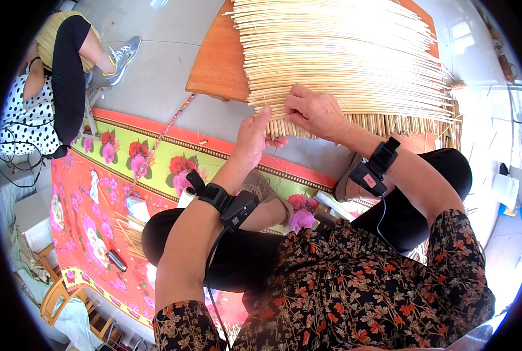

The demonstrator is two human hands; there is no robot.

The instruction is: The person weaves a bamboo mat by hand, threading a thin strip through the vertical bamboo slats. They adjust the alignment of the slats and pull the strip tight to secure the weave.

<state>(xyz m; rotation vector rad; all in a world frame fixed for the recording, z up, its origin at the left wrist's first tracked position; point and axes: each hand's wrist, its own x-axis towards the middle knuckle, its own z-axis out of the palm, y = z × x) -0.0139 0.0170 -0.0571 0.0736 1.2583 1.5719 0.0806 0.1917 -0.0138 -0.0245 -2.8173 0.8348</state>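
At frame centre, the reed mat (pixel 343 64) fills the wooden table (pixel 217 64) and blocks passage above. Bare grey floor (pixel 161 64) lies open at upper left. Lower left, the floral cloth (pixel 91 199) is cluttered with reeds and small items.

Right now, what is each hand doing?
Left hand: closed, pinching the reed mat at its edge.
Right hand: fingers curled, pressing on the mat.

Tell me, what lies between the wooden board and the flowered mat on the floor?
In the head view, a bare strip of grey floor, crossed by a beaded cord.
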